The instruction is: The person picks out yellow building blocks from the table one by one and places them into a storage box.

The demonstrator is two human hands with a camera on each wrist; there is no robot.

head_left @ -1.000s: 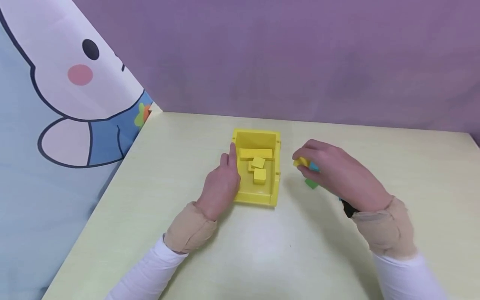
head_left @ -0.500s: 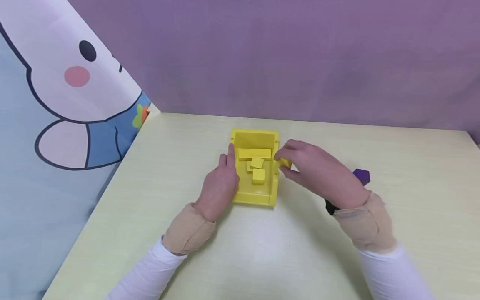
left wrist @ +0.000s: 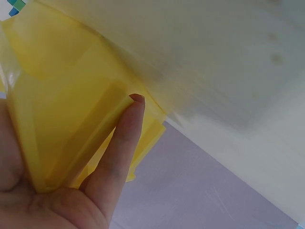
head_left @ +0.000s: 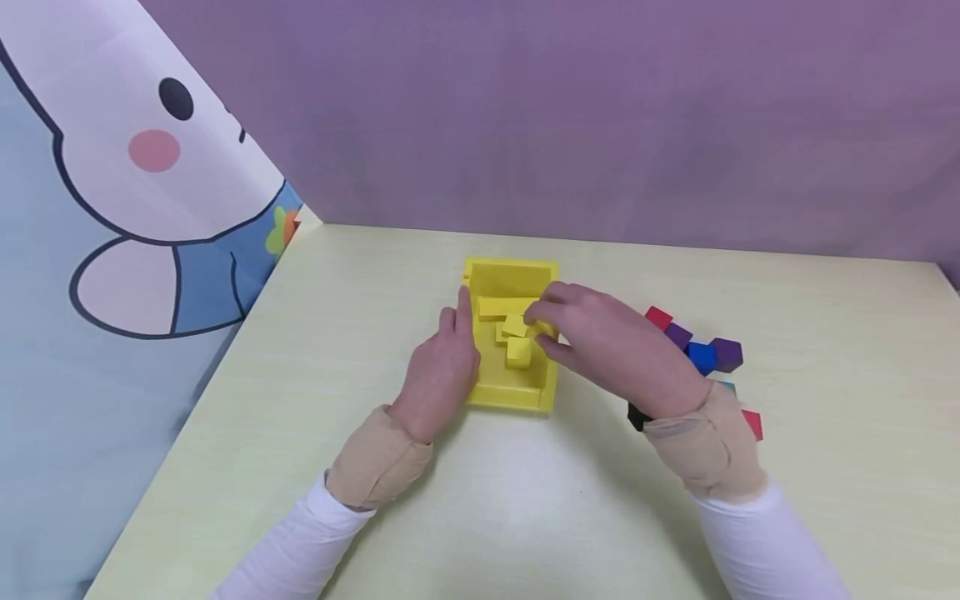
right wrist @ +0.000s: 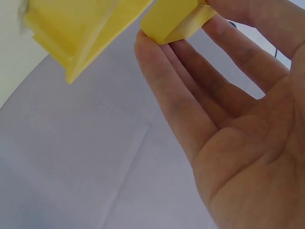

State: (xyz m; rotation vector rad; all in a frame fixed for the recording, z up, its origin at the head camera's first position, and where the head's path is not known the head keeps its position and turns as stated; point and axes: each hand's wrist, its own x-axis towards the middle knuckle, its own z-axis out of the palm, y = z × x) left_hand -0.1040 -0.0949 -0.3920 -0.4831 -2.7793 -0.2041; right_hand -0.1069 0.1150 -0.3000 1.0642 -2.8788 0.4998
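Note:
A yellow box [head_left: 513, 398] stands on the table and holds a long yellow block [head_left: 504, 309] and several small yellow blocks [head_left: 517, 352]. My left hand [head_left: 437, 379] touches the box's left wall, one finger extended along it. The left wrist view shows that straight finger [left wrist: 119, 148] against the yellow wall. My right hand [head_left: 618, 350] reaches over the box's right wall. Between its fingertips it pinches a yellow block [right wrist: 174, 19], clear in the right wrist view but mostly hidden by the fingers in the head view.
Right of the box lie loose blocks: a red block [head_left: 659, 317], purple blocks [head_left: 727, 355], a blue block [head_left: 702, 357] and another red one partly behind the right wrist. A purple backdrop [head_left: 570, 125] rises behind the table [head_left: 375, 275].
My right hand has moved left with the yellow block, from beside the box to over its right wall. Coloured blocks behind it have come into view. The left hand stays put.

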